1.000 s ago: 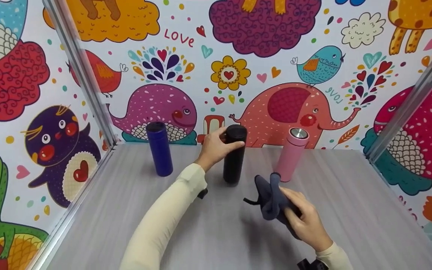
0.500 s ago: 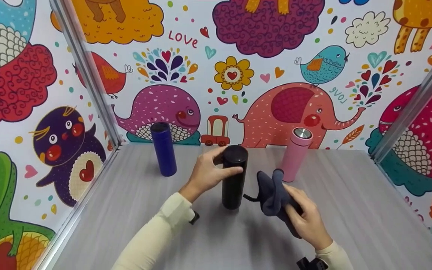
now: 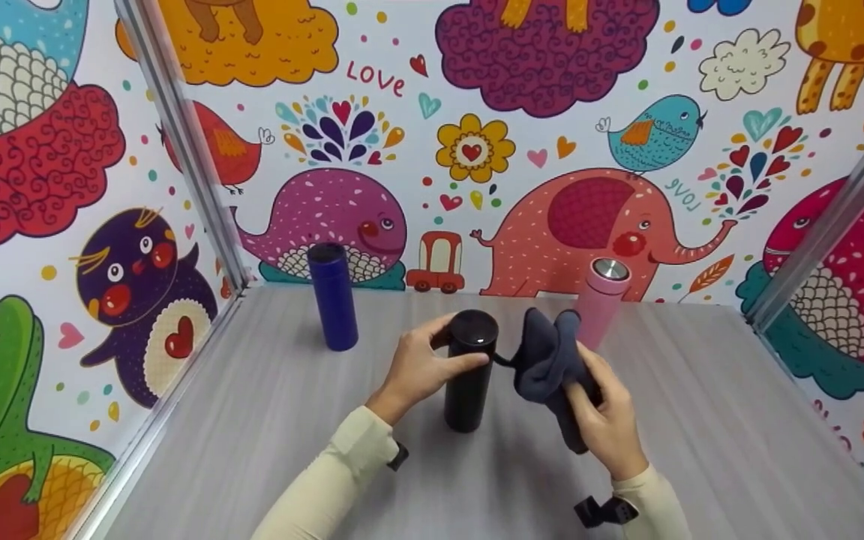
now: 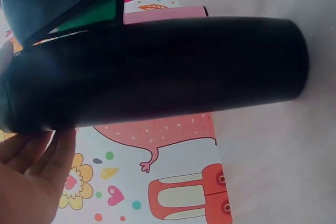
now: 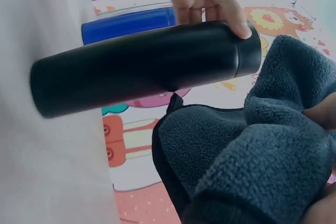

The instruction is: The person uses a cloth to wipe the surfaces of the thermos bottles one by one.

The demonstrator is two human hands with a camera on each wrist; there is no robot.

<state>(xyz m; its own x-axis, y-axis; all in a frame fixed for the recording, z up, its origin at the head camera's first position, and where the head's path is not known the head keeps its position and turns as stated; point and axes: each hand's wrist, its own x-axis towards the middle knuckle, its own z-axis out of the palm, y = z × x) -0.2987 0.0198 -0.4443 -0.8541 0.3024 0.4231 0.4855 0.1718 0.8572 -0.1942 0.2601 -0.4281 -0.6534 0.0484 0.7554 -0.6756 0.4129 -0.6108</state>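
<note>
A black thermos bottle [image 3: 466, 390] stands upright, or nearly so, in the middle of the table. My left hand [image 3: 421, 369] grips it near the top, thumb across the front and fingers behind. In the right wrist view the thumb lies by the lid seam of the black bottle [image 5: 142, 61]. My right hand [image 3: 608, 412] holds a bunched dark grey-blue cloth [image 3: 548, 360] just to the right of the bottle. The cloth's black hanging loop reaches toward the bottle; whether it touches cannot be told. In the right wrist view the cloth [image 5: 252, 156] looks fluffy with dark edging.
A blue thermos [image 3: 334, 300] stands at the back left of the grey table [image 3: 252, 420]. Behind the cloth on the right is a pink thermos [image 3: 603, 300] with a steel-topped lid, partly hidden. Printed cartoon panels [image 3: 477, 75] with metal posts [image 3: 184, 142] enclose the table.
My left hand has brought the black thermos bottle nearer, away from the back wall. My right hand has raised the cloth slightly and moved it closer to the bottle.
</note>
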